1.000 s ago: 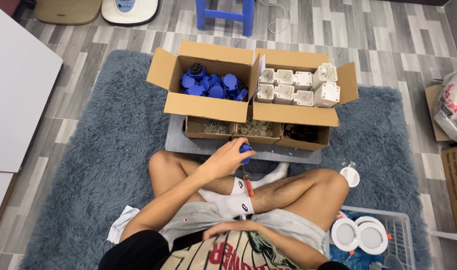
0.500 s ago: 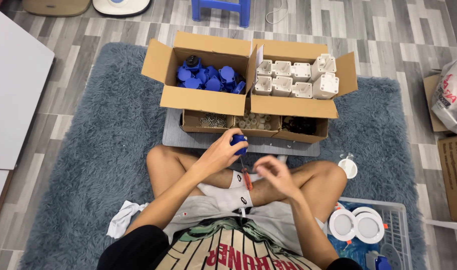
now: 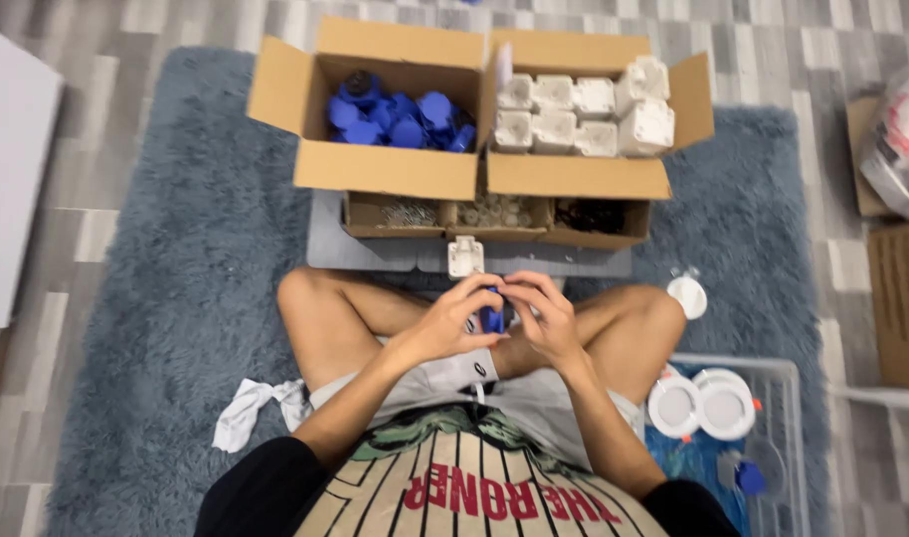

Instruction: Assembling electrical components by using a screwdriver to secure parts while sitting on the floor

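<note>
I sit cross-legged on a blue-grey rug. My left hand [image 3: 453, 320] and my right hand [image 3: 542, 316] meet above my lap, both gripping one small blue plastic part [image 3: 492, 318]. A small white square part [image 3: 465, 256] lies on the grey board [image 3: 365, 254] just beyond my hands. Behind it stands a cardboard box of several blue parts [image 3: 400, 117], and beside that a cardboard box of several white square parts [image 3: 584, 109].
A low tray with three compartments [image 3: 494, 214] of small hardware sits in front of the boxes. A white wire basket [image 3: 763, 438] with round white discs stands at my right. A loose white disc [image 3: 687, 295] lies by my right knee, a white cloth [image 3: 256, 408] by my left.
My left hand pulled back from the board toward my lap with the blue part. My right hand rose from my lap and joined it on the part.
</note>
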